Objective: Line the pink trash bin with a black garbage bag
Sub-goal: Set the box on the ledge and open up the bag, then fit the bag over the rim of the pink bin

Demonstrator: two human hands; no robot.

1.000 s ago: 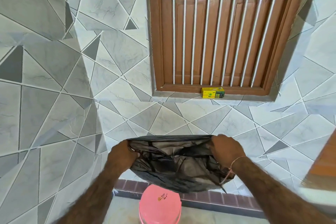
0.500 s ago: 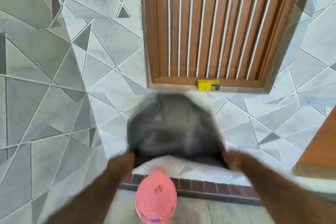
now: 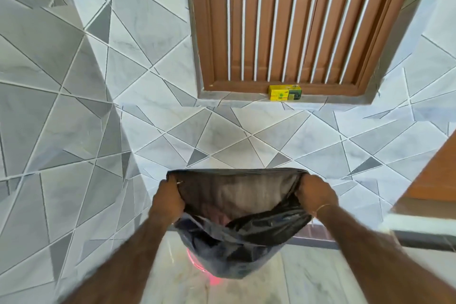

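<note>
Bag: black garbage bag (image 3: 237,234), held in mid-air by both hands, mouth pulled wide and facing the camera
Bag mouth: far edge stretched taut and near level between the two hands; near edge sags in a slack fold below them
Bag interior: thin film, light shows through the far wall; pink tint visible low inside
Bag body: hangs down crumpled, bottom end over the bin
Bin: pink trash bin (image 3: 214,279), on the floor directly under the bag; only slivers of pink rim show at the bag's lower left and bottom edge, rest hidden
Bag-to-bin contact: cannot tell whether touching or just above
Left grip: left hand (image 3: 168,200) fisted on the left corner of the bag mouth, film bunched in the fingers
Right grip: right hand (image 3: 316,196) fisted on the right corner of the bag mouth, film bunched likewise
Right wrist: thin thread band (image 3: 322,208)
Arms: both reach forward from the bottom corners, somewhat blurred
Wall: grey triangle-pattern tiles (image 3: 74,118) behind and left of the bag
Window: brown wooden frame with white vertical bars (image 3: 283,20), above the bag
Sill: small yellow box (image 3: 285,93) against the frame's bottom edge, well above the bag
Floor: pale marbled tile (image 3: 308,276); dark brick-coloured skirting strip (image 3: 313,233) at the wall base, right of the bag
</note>
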